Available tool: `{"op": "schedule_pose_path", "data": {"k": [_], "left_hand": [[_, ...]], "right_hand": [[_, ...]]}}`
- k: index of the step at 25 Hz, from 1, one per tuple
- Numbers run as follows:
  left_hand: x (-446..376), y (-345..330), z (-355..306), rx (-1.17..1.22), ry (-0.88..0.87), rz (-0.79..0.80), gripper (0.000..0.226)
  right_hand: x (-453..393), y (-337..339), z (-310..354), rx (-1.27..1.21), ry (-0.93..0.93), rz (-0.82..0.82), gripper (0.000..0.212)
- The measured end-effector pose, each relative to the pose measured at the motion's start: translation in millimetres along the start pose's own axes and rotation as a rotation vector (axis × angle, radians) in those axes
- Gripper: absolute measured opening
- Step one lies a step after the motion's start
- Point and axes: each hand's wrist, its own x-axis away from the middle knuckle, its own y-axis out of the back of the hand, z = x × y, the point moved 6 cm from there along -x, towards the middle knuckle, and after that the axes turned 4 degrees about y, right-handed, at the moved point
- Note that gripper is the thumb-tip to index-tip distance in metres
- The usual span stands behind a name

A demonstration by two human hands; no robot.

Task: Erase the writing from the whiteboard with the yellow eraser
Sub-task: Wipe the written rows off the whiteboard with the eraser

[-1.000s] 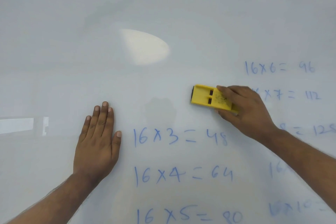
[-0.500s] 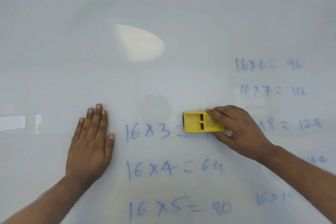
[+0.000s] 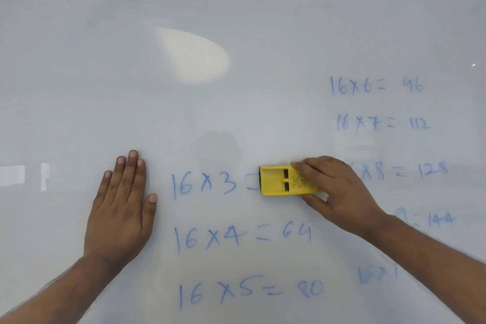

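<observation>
The whiteboard [image 3: 236, 8] fills the view. My right hand [image 3: 339, 192] grips the yellow eraser [image 3: 276, 181] and presses it flat on the board at the right end of the blue line "16 x 3 =" [image 3: 207, 187], covering that line's answer. My left hand [image 3: 121, 208] lies flat on the board with fingers together, left of the writing and holding nothing. Below stand the lines "16 x 4 = 64" [image 3: 242, 237] and "16 x 5 = 80" [image 3: 249, 292]. A second column at the right runs from "16 x 6 = 96" [image 3: 376, 85] downward, partly hidden by my right arm.
The upper and left parts of the board carry no writing, only a bright oval reflection [image 3: 192, 55] and small light glints. A pale reflected strip [image 3: 23, 175] shows at the left edge.
My right hand has brought the eraser down and left, from above the "16 x 3" line onto its answer "48", which no longer shows. My left hand has stayed flat on the board.
</observation>
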Motion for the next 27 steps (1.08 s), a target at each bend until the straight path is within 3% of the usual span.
{"op": "schedule_pose_path", "data": {"k": [4,12,20,27], "left_hand": [[3,-1,1,-0.003,0.000,0.003,0.065],[5,-1,-2,0.016,0.001,-0.013,0.066],[13,0,-1,0.008,0.003,0.015,0.066],[15,-1,-2,0.015,0.000,0.020,0.065]], "right_hand": [[25,3,-10,0.071,0.058,0.059,0.048],[-6,5,-15,-0.001,-0.141,-0.107,0.056],[21,-8,7,0.086,0.117,0.046,0.048],[-20,-6,8,-0.007,-0.091,-0.134,0.055]]}}
